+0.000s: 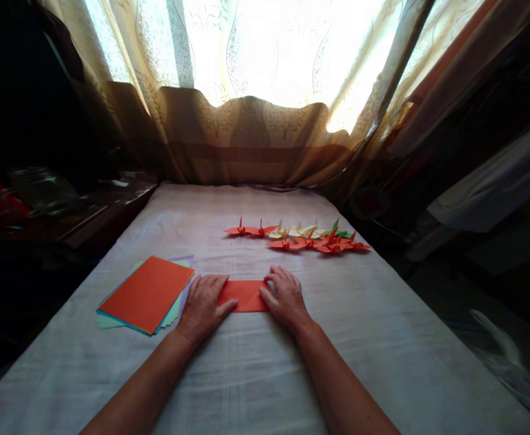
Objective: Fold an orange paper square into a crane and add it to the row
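A folded orange-red sheet of paper (pixel 245 296) lies flat on the white cloth as a small rectangle, its long side running left to right. My left hand (pixel 205 302) grips its left end, thumb along the near part and fingers towards the far edge. At the right end my right hand (pixel 288 299) holds it the same way, fingers curled over the far corner. Both ends of the paper are partly covered by my fingers. Just left of my left hand sits a fanned stack of coloured paper (pixel 149 295), orange on top, with blue, pale green and lilac edges showing.
Beyond my hands stand several folded paper cranes: red ones (pixel 286 244), cream ones (pixel 297 230) and a green one (pixel 341 231). The white cloth (pixel 246 374) covers a broad surface. A patterned curtain (pixel 246 127) hangs behind it. A glass jar (pixel 42 188) stands at the left.
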`<state>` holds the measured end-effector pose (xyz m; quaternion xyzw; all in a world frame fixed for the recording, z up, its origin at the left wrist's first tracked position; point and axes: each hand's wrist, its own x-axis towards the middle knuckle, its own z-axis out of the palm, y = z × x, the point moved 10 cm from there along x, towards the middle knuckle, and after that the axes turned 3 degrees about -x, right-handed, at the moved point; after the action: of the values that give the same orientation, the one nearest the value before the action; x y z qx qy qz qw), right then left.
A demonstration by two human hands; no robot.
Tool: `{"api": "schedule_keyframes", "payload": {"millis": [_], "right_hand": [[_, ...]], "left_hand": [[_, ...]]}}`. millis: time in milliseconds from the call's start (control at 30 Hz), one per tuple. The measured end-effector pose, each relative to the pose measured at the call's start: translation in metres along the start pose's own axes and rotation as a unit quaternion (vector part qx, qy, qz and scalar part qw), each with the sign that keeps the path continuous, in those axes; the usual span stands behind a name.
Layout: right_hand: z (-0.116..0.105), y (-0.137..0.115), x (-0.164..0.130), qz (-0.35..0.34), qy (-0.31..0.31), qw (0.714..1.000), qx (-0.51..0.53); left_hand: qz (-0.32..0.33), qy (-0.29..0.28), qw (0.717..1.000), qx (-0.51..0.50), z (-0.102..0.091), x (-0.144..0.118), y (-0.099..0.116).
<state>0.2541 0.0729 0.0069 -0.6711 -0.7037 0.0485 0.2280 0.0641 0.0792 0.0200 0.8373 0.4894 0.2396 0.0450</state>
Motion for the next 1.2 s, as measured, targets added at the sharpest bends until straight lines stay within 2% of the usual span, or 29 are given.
{"api": "schedule_keyframes", "payload": {"millis": [133, 333, 567, 767, 933, 1100, 1200], "right_hand": [[-0.002, 0.000, -0.001, -0.004, 0.005, 1.000, 0.021], [0.000, 0.000, 0.000, -0.005, -0.020, 0.998, 0.057], [-0.014, -0.003, -0.002, -0.047, 0.042, 0.988, 0.140], [-0.016, -0.008, -0.002, -0.055, 0.029, 0.985, 0.161], [-0.022, -0.001, -0.002, -0.029, 0.068, 0.982, 0.173], [-0.034, -0.008, -0.006, -0.057, 0.132, 0.974, 0.178], [-0.039, -0.014, -0.008, -0.062, 0.147, 0.971, 0.175]], "left_hand": [[0.025, 0.021, 0.999, -0.013, -0.006, -0.003, 0.005], [0.049, 0.011, 0.999, 0.010, -0.012, -0.003, 0.016], [0.060, 0.008, 0.998, 0.037, -0.016, -0.003, 0.024], [0.070, 0.014, 0.996, 0.047, -0.016, -0.004, 0.025], [0.076, 0.038, 0.995, 0.050, -0.022, -0.004, 0.028], [0.078, 0.063, 0.994, 0.047, -0.030, -0.002, 0.030], [0.068, 0.067, 0.994, 0.046, -0.033, -0.002, 0.028]]}}
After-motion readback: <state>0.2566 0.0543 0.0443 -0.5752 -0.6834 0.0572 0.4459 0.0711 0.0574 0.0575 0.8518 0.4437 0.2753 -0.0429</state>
